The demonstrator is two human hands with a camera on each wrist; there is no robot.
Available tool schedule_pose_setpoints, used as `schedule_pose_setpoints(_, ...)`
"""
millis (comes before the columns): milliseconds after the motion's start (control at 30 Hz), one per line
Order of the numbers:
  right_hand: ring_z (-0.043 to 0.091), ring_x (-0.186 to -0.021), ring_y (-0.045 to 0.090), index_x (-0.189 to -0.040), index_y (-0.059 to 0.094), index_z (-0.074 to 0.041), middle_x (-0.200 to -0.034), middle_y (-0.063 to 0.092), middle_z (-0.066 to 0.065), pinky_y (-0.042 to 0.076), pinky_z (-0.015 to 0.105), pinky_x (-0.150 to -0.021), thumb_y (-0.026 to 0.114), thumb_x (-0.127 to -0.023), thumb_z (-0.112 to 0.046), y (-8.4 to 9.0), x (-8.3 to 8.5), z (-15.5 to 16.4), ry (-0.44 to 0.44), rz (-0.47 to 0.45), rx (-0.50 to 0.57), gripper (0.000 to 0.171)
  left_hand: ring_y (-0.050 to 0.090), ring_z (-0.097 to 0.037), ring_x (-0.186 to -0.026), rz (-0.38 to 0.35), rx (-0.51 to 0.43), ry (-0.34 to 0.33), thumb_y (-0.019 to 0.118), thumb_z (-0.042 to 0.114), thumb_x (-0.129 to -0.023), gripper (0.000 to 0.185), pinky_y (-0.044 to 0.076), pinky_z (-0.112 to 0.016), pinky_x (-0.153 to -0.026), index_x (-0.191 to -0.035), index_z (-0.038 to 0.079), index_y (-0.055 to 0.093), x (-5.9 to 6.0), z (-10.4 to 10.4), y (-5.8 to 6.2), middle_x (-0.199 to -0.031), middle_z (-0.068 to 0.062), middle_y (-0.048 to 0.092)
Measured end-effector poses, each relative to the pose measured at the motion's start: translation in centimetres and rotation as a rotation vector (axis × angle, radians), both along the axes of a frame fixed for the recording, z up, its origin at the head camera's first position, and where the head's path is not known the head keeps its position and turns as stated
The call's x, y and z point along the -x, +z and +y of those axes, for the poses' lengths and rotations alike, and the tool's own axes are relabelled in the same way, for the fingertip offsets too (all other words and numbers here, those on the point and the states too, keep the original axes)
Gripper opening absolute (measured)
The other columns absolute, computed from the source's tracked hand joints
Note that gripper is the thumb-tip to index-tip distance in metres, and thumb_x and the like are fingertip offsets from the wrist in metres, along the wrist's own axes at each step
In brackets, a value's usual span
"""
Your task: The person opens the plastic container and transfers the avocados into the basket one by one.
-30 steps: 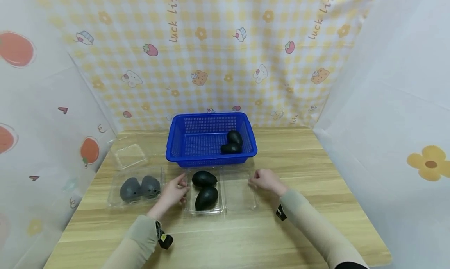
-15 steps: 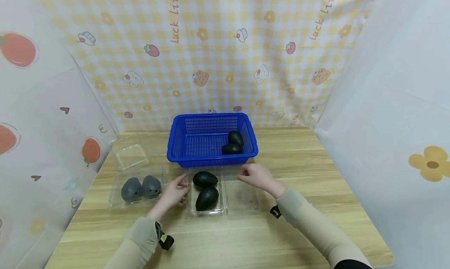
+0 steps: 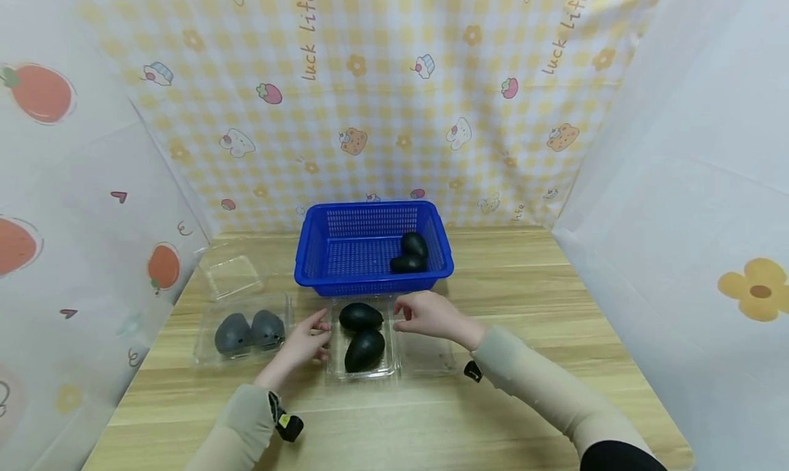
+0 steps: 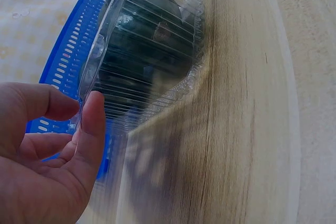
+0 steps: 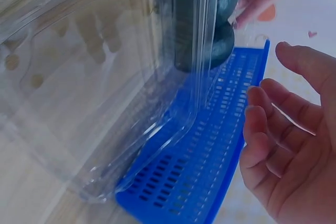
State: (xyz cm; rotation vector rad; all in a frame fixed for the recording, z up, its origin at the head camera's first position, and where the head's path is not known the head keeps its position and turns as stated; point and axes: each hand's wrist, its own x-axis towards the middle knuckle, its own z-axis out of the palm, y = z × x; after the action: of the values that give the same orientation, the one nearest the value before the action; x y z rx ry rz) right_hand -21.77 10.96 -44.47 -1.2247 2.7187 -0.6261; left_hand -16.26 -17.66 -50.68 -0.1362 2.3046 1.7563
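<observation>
Two dark green avocados (image 3: 365,351) lie one behind the other in a clear plastic clamshell box (image 3: 333,374) at the middle of the table. Its lid (image 3: 428,354) is folded out flat to the right. My left hand (image 3: 304,339) pinches the box's left rim between thumb (image 4: 93,116) and forefinger, as the left wrist view shows. Over the lid's left part, near the hinge, hovers my right hand (image 3: 431,315), its fingers loosely curled and holding nothing. In the right wrist view those fingers (image 5: 257,119) are apart from the plastic.
A blue mesh basket (image 3: 308,252) stands behind the box, with two more avocados (image 3: 409,263) in its right end. On the left lies a closed clamshell (image 3: 200,348) holding two avocados (image 3: 234,334). Another clear clamshell (image 3: 231,276) lies open behind it.
My right hand has moved left from the lid's right edge to above the lid near the hinge. The left hand stays at the box's left rim.
</observation>
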Motion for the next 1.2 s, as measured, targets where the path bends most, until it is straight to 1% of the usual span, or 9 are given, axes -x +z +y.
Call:
schedule_pose_setpoints(133,0.011,-0.075,0.057,-0.105,0.070,-0.013,-0.089,0.064,-0.003,0.048,0.024,-0.064,0.072,-0.086,-0.025,-0.2,0.0,-0.8,0.084,0.021,0.007,0.023,0.060,-0.022,-0.070,-0.001,-0.009,-0.003,0.050,-0.007,-0.091,0.063,0.056,-0.034,-0.056,-0.150,-0.005,0.025,0.1,-0.1,-0.2,-0.116,-0.024,0.049)
schedule_pose_setpoints(267,0.017,-0.093,0.061,-0.115,0.068,-0.012,-0.107,0.065,0.001,0.051,0.026,-0.076,0.073,-0.086,-0.023,-0.6,-0.1,-1.6,0.169,0.018,-0.004,0.031,0.059,-0.020,-0.069,-0.003,-0.017,-0.004,0.050,-0.008,-0.091,0.064,0.056,-0.034,-0.056,-0.150,-0.005,0.025,0.2,-0.1,-0.1,-0.116,-0.024,0.049)
schedule_pose_setpoints(367,0.016,-0.107,0.058,-0.120,0.066,-0.016,-0.117,0.062,0.000,0.050,0.028,-0.087,0.074,-0.085,-0.027,-0.9,-0.4,-2.2,0.191,0.030,-0.061,0.037,0.059,-0.019,-0.068,-0.004,-0.014,-0.008,0.049,-0.008,-0.091,0.064,0.056,-0.034,-0.056,-0.150,-0.005,0.025,0.2,-0.1,-0.1,-0.116,-0.024,0.048)
schedule_pose_setpoints(433,0.015,-0.113,0.056,-0.122,0.065,-0.019,-0.123,0.060,-0.002,0.049,0.029,-0.092,0.075,-0.085,-0.030,-1.1,-0.5,-2.7,0.200,0.047,-0.102,0.040,0.058,-0.019,-0.067,-0.002,-0.011,-0.012,0.049,-0.009,-0.090,0.064,0.056,-0.035,-0.056,-0.150,-0.006,0.025,0.2,-0.1,-0.1,-0.116,-0.024,0.048)
schedule_pose_setpoints(633,0.019,-0.126,0.047,-0.132,0.059,-0.021,-0.139,0.050,0.002,0.044,0.032,-0.101,0.075,-0.085,-0.034,-2.0,-0.7,-3.9,0.249,0.086,-0.159,0.051,0.058,-0.019,-0.067,0.003,-0.015,-0.011,0.050,-0.009,-0.089,0.065,0.056,-0.035,-0.055,-0.149,-0.006,0.025,0.3,-0.2,-0.2,-0.115,-0.023,0.049)
schedule_pose_setpoints(800,0.020,-0.126,0.047,-0.136,0.057,-0.022,-0.141,0.049,0.002,0.044,0.035,-0.100,0.075,-0.084,-0.035,-2.3,-0.7,-4.6,0.274,0.096,-0.188,0.056,0.058,-0.018,-0.068,0.000,-0.015,-0.006,0.050,-0.009,-0.088,0.066,0.056,-0.035,-0.055,-0.149,-0.006,0.026,0.4,-0.3,-0.5,-0.114,-0.022,0.049)
schedule_pose_setpoints(1033,0.017,-0.126,0.048,-0.136,0.057,-0.024,-0.138,0.051,-0.001,0.044,0.033,-0.100,0.076,-0.083,-0.038,-2.6,-0.4,-5.5,0.298,0.092,-0.240,0.059,0.058,-0.019,-0.067,-0.006,-0.005,-0.002,0.051,-0.008,-0.089,0.065,0.056,-0.034,-0.055,-0.149,-0.005,0.027,0.3,-0.3,-0.4,-0.116,-0.023,0.049)
schedule_pose_setpoints(1200,0.017,-0.125,0.047,-0.136,0.057,-0.024,-0.136,0.052,-0.003,0.046,0.034,-0.098,0.078,-0.081,-0.038,-2.9,-0.3,-6.1,0.310,0.091,-0.278,0.060,0.058,-0.020,-0.070,-0.008,-0.001,0.002,0.051,-0.008,-0.088,0.066,0.056,-0.034,-0.055,-0.150,-0.003,0.028,0.4,-0.2,-0.4,-0.117,-0.023,0.049)
